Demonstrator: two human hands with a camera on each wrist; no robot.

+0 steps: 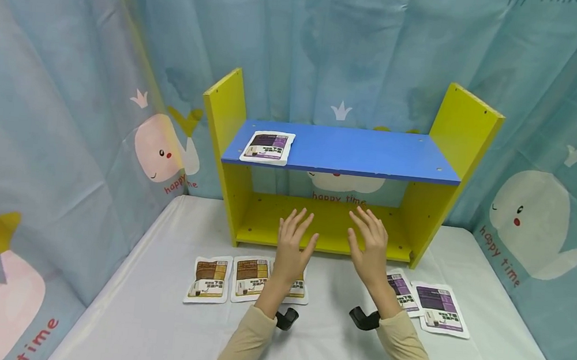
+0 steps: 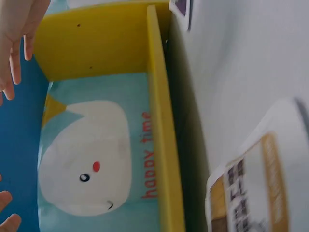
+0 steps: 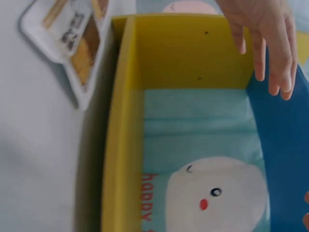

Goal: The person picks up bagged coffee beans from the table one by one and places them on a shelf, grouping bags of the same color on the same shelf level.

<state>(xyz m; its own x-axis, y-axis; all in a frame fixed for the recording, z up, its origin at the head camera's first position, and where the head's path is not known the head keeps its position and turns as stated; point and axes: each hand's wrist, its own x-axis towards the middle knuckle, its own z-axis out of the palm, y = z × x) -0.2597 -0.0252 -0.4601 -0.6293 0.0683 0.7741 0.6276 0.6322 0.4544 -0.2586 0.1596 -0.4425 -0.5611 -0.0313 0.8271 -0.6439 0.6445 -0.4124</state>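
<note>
Both hands are raised over the table in front of a small yellow and blue shelf (image 1: 364, 152), and neither holds anything. My left hand (image 1: 291, 255) has its fingers spread, above the brown-labelled packets, partly hiding one packet (image 1: 297, 291). Fingers apart, my right hand (image 1: 371, 254) is up to the left of the purple-labelled packets, with its forearm overlapping one packet (image 1: 405, 292). A purple-labelled white packet (image 1: 268, 147) lies flat at the left end of the blue upper board (image 1: 364, 152). The yellow lower board (image 1: 336, 225) lies behind the fingers.
Two brown-labelled packets (image 1: 209, 279) (image 1: 250, 279) lie left of my left forearm. Another purple-labelled packet (image 1: 439, 309) lies at the right on the white tablecloth (image 1: 149, 329). Yellow side panels (image 1: 465, 127) rise above the blue board. A printed curtain (image 1: 343, 46) hangs behind and at both sides.
</note>
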